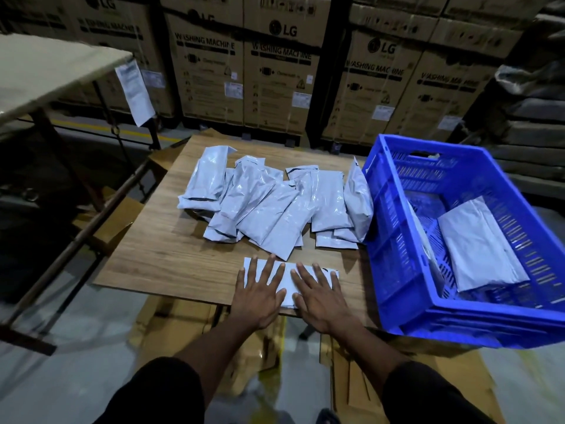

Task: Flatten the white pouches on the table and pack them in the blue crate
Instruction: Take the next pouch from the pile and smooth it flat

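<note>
One flat white plastic pouch [287, 281] lies crosswise at the near edge of the wood-grain table top [159, 255], pulled clear of the heap, likely so both palms can bear on it and press it flat. Left hand [260, 293] and right hand [321, 296] rest side by side on it, fingers straight and spread, gripping nothing. The pile of puffy white pouches [269, 203] waits behind, one leaning against the blue slatted plastic crate [394, 264] to the right. Inside the crate, a packed white pouch [477, 246] lies flat, with another seemingly upright against the left wall.

two hands [290, 293], one crate [397, 240], many pouches [275, 206]
</note>
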A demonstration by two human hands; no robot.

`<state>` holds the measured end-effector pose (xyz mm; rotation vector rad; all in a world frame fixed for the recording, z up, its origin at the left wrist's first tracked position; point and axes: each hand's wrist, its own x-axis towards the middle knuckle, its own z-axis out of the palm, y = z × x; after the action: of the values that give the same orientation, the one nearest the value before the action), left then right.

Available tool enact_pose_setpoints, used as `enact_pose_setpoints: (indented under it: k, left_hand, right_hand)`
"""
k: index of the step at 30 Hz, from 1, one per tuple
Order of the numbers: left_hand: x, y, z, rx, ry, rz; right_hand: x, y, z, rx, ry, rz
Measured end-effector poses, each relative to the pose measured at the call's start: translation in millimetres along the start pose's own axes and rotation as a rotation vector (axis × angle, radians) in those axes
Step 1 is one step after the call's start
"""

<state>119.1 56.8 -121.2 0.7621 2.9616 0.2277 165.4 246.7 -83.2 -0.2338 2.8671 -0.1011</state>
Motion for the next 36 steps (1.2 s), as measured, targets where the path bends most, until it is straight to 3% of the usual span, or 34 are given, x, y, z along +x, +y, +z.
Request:
enact_pose_setpoints:
  k: [5, 13, 19, 25, 28, 36]
  left_hand:
    - [-4, -8, 9, -0.068, 0.022, -0.005]
    - [-10, -9, 3, -0.097, 0.019, 0.024]
    - [-7, -8, 1, -0.060, -0.006, 0.003]
    - [3, -17, -4, -0.069, -0.112, 0.044]
    - [4, -20, -11, -0.118, -0.173, 0.039]
    - [-5, -25, -17, 0.093, 0.043, 0.135]
  right_hand:
    - [-7, 21, -1, 0.201, 0.021, -0.020]
    - [-17, 20, 8, 0.104, 0.088, 0.026]
    - [-11, 19, 4, 0.049, 0.002, 0.064]
    - [-9, 23, -7, -0.120, 0.034, -0.173]
    - [-8, 25, -9, -0.133, 0.017, -0.199]
    - [-2, 18, -28, 0.000, 0.033, -0.195]
